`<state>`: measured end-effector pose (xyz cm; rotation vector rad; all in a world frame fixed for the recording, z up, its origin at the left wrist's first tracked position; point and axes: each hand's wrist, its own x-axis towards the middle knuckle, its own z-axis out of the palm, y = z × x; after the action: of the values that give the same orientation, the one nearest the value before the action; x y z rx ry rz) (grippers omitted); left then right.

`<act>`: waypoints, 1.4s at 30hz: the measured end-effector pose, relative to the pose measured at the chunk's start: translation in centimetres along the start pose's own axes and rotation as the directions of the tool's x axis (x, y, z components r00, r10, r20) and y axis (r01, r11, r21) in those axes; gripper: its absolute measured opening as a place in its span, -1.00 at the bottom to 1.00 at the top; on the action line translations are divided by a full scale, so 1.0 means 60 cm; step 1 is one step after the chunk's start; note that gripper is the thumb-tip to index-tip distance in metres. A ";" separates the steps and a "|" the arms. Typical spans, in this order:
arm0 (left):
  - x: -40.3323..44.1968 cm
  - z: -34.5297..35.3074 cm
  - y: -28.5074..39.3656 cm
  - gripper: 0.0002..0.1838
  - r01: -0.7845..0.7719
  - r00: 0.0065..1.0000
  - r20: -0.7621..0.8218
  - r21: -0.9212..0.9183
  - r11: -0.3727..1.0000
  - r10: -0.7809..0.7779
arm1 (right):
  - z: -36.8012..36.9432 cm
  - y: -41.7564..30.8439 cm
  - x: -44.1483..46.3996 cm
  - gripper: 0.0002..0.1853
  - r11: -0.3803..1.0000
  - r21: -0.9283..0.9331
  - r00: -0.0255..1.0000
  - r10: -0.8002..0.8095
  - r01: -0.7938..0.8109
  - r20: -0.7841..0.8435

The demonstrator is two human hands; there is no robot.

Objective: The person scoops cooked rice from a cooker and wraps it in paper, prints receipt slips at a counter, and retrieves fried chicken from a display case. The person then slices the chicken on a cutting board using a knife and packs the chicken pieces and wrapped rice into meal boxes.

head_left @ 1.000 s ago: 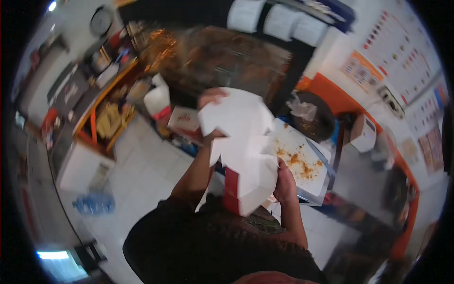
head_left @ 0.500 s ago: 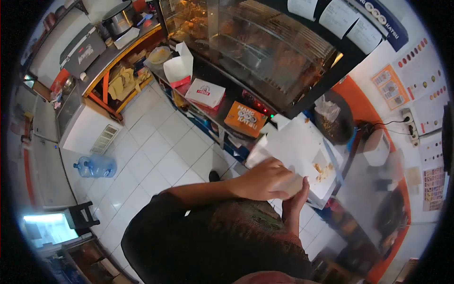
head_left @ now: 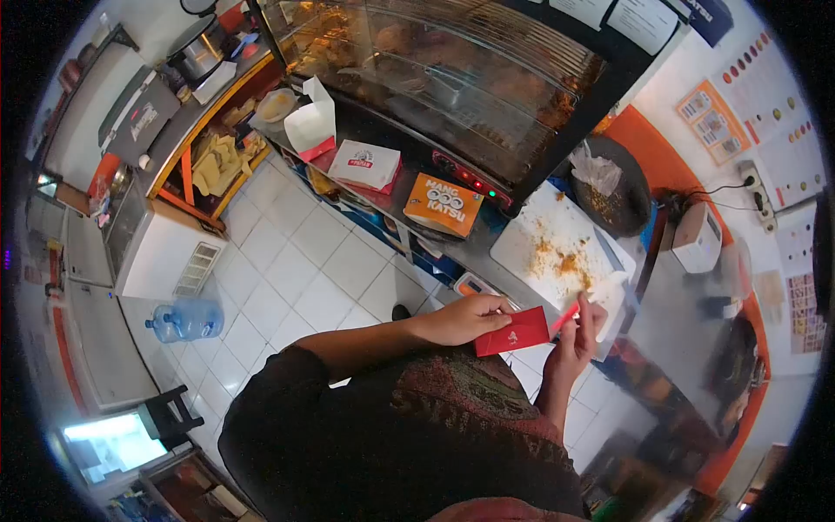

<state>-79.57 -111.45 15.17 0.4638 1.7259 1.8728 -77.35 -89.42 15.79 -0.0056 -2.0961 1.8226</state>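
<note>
A red and white food box, partly folded, is held over the counter's front edge. My left hand grips its left end, with the thumb on the red panel. At its right end my right hand pinches a narrow red and white flap. The box's underside is hidden from view. Just beyond the hands lies a white cutting board, strewn with brown crumbs and with a knife blade along its right part.
An orange box, a closed white and red box and an open one line the counter before a glass display warmer. A dark stone mortar stands right of the board. Blue water jugs lie on the floor.
The white carton piece that covered much of the board is off it, exposing the crumbs. The box in my hands now shows its red side, and my hands have moved apart.
</note>
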 end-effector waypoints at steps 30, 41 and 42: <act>-0.064 -0.027 0.027 -0.70 -0.176 0.483 -0.759 0.405 0.897 0.437 | -0.015 -0.004 0.011 -0.35 0.983 0.151 0.994 0.102 -0.108 0.050; -0.029 -0.029 0.029 -0.70 0.168 0.979 -0.122 0.033 0.985 -0.163 | 0.016 -0.080 0.030 -0.29 0.719 -0.427 0.761 -0.216 0.548 0.612; -0.031 -0.030 0.027 -0.73 0.075 0.976 -0.189 -0.190 0.979 -0.112 | 0.013 -0.065 0.020 -0.30 0.823 -0.259 0.772 -0.297 0.506 0.562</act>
<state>-79.38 -114.05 16.75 0.1249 1.6475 2.0412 -77.80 -90.53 19.75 0.8495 -2.5183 1.1845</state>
